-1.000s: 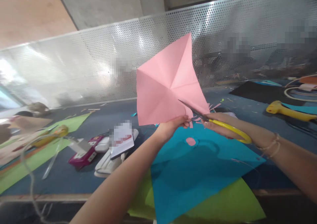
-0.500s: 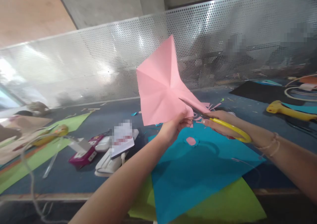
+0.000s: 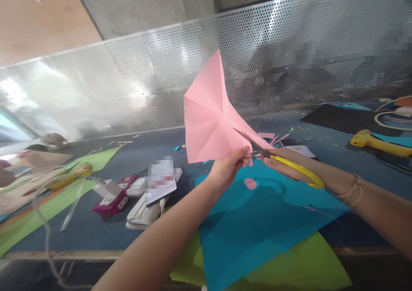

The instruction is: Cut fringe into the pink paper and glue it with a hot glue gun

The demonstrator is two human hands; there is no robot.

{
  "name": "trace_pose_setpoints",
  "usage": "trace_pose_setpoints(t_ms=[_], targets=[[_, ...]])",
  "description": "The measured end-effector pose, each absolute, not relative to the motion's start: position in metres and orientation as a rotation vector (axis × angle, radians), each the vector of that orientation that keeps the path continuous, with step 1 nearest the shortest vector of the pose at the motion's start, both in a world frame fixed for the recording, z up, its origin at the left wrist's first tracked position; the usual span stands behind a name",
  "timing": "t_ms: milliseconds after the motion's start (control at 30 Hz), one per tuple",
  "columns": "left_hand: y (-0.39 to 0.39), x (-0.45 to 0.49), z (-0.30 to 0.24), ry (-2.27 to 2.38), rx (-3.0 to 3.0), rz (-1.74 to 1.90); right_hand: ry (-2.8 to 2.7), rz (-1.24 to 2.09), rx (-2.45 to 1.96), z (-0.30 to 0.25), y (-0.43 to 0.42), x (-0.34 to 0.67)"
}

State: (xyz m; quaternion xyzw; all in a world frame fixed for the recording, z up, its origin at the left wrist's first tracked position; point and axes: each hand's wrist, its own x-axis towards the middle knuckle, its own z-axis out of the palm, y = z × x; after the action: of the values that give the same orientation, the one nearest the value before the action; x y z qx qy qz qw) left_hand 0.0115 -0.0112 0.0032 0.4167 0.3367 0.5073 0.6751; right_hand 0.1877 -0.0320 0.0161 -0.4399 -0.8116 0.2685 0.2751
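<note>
A creased sheet of pink paper stands raised above the table, its lower edge pinched by my left hand. My right hand grips a pair of scissors with yellow handles. Their dark blades lie at the pink paper, pointing up and to the left. Part of the fingers in the handles is hidden. Below my hands is a blue sheet with a small pink paper disc on it. A green sheet shows from under the blue one.
To the left are a phone, a white power strip and a purple box-like device. A yellow glue gun lies at the right by a black sheet. A perforated metal panel runs along the back.
The pink paper has turned slightly and looks narrower, its top corner a little further left. The scissors stay at the paper, with the right hand tilted slightly. The view has shifted a little.
</note>
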Motion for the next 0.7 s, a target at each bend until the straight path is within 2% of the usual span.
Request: trace_pose_setpoints(t_ms=[367, 700], targets=[[-0.0108, 0.0106, 0.0028, 0.778, 1.027, 1.111, -2.107, 0.649, -1.343, 0.0104, -0.0239, 0.1863], [-0.0114, 0.0102, 0.0051, 0.803, 1.006, 1.084, -1.979, 0.903, -1.577, 0.0101, -0.0258, 0.1835]])
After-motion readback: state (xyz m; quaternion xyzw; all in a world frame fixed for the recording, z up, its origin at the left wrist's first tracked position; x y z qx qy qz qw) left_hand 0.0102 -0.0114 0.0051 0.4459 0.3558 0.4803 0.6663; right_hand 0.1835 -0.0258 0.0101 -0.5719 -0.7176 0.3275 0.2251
